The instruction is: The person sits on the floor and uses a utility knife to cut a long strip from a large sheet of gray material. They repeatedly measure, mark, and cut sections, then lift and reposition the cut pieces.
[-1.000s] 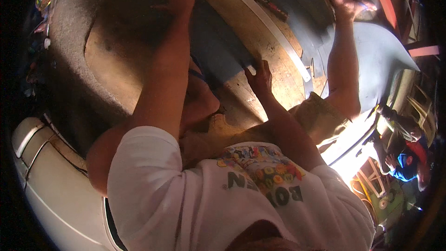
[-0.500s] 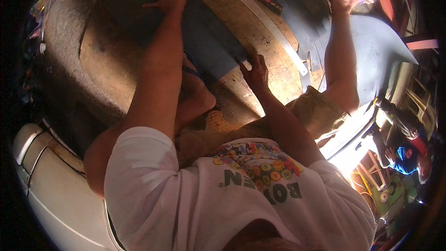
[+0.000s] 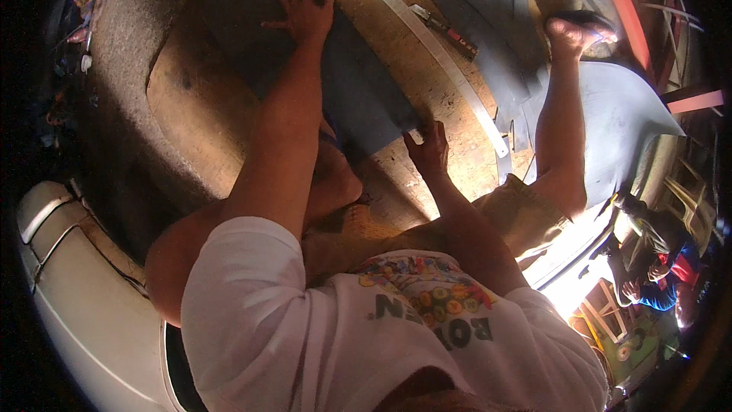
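Note:
A dark grey flat sheet (image 3: pixel 358 80) lies on the brown board in front of me. My left hand (image 3: pixel 307 17) rests flat on its far part, fingers spread. Close to the sheet's near right corner is my right hand (image 3: pixel 430 151), thumb and fingers apart, with nothing visible held; whether it touches the edge I cannot tell. A long metal ruler (image 3: pixel 427 40) lies to the right of the sheet. Beyond the ruler is a cutter knife (image 3: pixel 446 31) with a red and dark handle.
More grey sheets (image 3: pixel 610 118) lie to the right, under my outstretched leg (image 3: pixel 560 118). The brown board (image 3: pixel 194 103) spreads leftward. A pale rounded panel (image 3: pixel 95 313) stands at lower left. Another person (image 3: pixel 671 275) in blue and red is at far right, near a wooden frame (image 3: pixel 608 311).
The view has shifted, so the sheet, ruler, knife and both hands appear lower and slightly farther right. My hands keep about the same places on and beside the sheet.

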`<act>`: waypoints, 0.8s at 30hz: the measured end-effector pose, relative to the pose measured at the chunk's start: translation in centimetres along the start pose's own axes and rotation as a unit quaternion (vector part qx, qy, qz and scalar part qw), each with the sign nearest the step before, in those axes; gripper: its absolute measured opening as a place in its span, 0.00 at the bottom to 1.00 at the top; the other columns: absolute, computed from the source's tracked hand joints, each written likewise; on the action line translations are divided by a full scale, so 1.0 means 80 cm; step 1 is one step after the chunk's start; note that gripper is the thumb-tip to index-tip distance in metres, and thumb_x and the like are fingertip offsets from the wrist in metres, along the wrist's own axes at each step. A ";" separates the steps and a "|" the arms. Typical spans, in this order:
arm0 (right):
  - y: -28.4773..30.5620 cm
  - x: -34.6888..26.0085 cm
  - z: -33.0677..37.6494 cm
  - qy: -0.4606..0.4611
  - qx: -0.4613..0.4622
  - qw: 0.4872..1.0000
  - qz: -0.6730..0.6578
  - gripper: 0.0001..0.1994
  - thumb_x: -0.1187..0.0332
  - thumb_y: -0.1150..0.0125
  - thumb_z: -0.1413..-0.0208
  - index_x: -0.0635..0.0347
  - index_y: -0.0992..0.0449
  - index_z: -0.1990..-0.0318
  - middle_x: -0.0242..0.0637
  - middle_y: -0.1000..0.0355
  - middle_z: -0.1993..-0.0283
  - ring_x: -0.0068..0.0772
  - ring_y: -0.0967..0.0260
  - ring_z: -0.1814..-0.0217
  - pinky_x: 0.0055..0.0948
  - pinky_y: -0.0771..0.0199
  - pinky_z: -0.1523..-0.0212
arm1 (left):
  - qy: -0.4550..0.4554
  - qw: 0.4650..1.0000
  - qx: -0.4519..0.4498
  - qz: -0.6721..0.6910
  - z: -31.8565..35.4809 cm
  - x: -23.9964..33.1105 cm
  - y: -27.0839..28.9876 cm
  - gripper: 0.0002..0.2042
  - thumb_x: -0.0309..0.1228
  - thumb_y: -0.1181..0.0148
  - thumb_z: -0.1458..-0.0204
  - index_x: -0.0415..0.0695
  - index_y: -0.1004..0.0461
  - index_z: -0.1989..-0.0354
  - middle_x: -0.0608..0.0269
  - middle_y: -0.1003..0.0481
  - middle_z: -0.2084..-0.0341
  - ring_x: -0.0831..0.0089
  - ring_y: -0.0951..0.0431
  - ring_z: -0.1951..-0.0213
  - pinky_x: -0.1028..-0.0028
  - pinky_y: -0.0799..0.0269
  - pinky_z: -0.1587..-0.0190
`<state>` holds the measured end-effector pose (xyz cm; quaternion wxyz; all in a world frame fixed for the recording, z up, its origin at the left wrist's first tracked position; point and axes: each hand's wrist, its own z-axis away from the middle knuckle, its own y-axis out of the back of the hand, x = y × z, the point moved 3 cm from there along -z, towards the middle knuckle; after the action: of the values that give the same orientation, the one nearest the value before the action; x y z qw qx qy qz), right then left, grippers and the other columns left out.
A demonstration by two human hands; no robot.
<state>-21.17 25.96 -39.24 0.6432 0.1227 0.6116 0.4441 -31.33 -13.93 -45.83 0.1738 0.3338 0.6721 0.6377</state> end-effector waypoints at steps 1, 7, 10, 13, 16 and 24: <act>0.004 -0.004 -0.003 -0.008 -0.001 1.000 -0.016 0.32 0.62 0.26 0.48 0.61 0.32 0.37 0.53 0.28 0.50 0.54 0.23 0.51 0.49 0.21 0.53 | 0.006 1.000 -0.004 0.008 0.001 0.000 0.000 0.44 0.68 0.49 0.44 0.59 0.49 0.23 0.52 0.55 0.23 0.52 0.63 0.21 0.12 0.73 0.41; 0.062 -0.018 -0.128 0.043 0.148 0.982 0.112 0.22 0.58 0.32 0.43 0.61 0.24 0.46 0.53 0.28 0.47 0.59 0.30 0.44 0.53 0.27 0.45 | -0.005 0.994 0.021 0.105 0.015 -0.030 0.035 0.54 0.74 0.47 0.52 0.52 0.52 0.23 0.50 0.57 0.23 0.53 0.64 0.21 0.15 0.73 0.39; 0.091 0.001 -0.194 0.124 0.150 0.963 0.186 0.20 0.59 0.34 0.42 0.57 0.23 0.46 0.49 0.28 0.44 0.57 0.31 0.42 0.52 0.27 0.45 | -0.057 0.996 -0.056 0.030 0.039 -0.015 0.069 0.58 0.76 0.44 0.56 0.51 0.55 0.22 0.52 0.59 0.22 0.55 0.66 0.21 0.17 0.72 0.36; 0.101 0.004 -0.223 0.139 0.100 0.949 0.263 0.19 0.59 0.36 0.41 0.54 0.23 0.44 0.45 0.29 0.42 0.52 0.32 0.39 0.53 0.27 0.45 | -0.094 0.982 -0.157 -0.050 0.074 0.003 0.104 0.61 0.76 0.43 0.58 0.52 0.58 0.22 0.55 0.60 0.21 0.56 0.66 0.21 0.19 0.71 0.35; 0.102 -0.005 -0.229 0.141 0.063 0.941 0.302 0.18 0.59 0.39 0.40 0.49 0.24 0.43 0.41 0.31 0.40 0.49 0.34 0.37 0.56 0.27 0.45 | -0.102 0.966 -0.219 -0.088 0.105 0.011 0.130 0.61 0.76 0.41 0.58 0.52 0.59 0.21 0.57 0.61 0.21 0.57 0.65 0.21 0.19 0.68 0.34; 0.114 0.026 -0.211 0.012 0.052 0.951 0.305 0.20 0.59 0.39 0.40 0.56 0.25 0.43 0.45 0.30 0.41 0.53 0.34 0.37 0.57 0.28 0.45 | -0.084 0.951 -0.281 -0.100 0.182 0.033 0.164 0.59 0.70 0.38 0.55 0.51 0.59 0.21 0.56 0.61 0.21 0.58 0.64 0.21 0.20 0.66 0.33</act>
<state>-40.44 26.25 -38.00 0.4621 0.3313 0.5751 0.5882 -20.61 -1.85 -34.40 0.3797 0.2548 0.4784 0.7497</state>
